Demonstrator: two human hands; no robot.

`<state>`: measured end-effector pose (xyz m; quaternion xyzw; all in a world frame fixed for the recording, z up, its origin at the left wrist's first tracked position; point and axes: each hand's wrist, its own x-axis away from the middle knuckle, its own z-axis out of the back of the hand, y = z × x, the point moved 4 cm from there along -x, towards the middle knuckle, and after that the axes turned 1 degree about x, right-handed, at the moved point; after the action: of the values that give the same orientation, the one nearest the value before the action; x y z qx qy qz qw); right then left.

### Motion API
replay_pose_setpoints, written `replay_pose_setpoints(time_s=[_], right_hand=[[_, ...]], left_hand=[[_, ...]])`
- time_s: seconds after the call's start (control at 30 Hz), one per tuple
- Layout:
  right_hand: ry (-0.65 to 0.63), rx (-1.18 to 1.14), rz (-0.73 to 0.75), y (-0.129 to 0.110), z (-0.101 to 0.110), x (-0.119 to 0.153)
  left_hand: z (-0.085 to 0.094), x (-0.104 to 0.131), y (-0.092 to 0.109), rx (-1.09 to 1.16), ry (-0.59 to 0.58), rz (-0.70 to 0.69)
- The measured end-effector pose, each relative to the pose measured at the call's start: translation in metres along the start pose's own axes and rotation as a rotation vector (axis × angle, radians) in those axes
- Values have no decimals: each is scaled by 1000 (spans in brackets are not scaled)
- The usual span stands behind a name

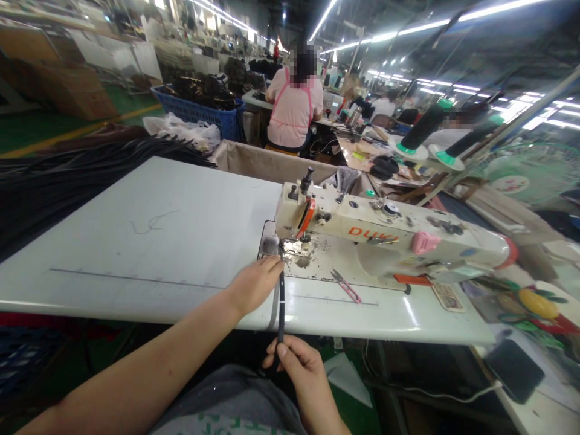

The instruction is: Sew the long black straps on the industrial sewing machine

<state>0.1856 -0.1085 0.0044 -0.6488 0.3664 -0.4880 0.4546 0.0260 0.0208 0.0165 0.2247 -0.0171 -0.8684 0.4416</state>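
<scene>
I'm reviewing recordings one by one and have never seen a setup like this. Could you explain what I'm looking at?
There is no robot here: a person works with two bare hands, and the single picture comes from a camera worn on their head, looking forward and down. The machine is a sewing machine, set on a pale table. The right hand grips a narrow black strip at the table's front edge. The strip runs up to the needle area, where the left hand touches it; whether it pinches or presses is hard to tell. Pink-handled snips and loose thread also lie on the table. Beyond it, a co-worker sits facing away.
</scene>
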Motion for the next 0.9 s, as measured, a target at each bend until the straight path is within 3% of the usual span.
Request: replay_pose_setpoints(time_s=[0.73, 0.9], right_hand=[[-18, -26, 14, -1, 2, 3], [-23, -15, 13, -3, 0, 2]], left_hand=[[-1, 1, 0, -2, -33, 2], [3, -4, 0, 12, 43, 35]])
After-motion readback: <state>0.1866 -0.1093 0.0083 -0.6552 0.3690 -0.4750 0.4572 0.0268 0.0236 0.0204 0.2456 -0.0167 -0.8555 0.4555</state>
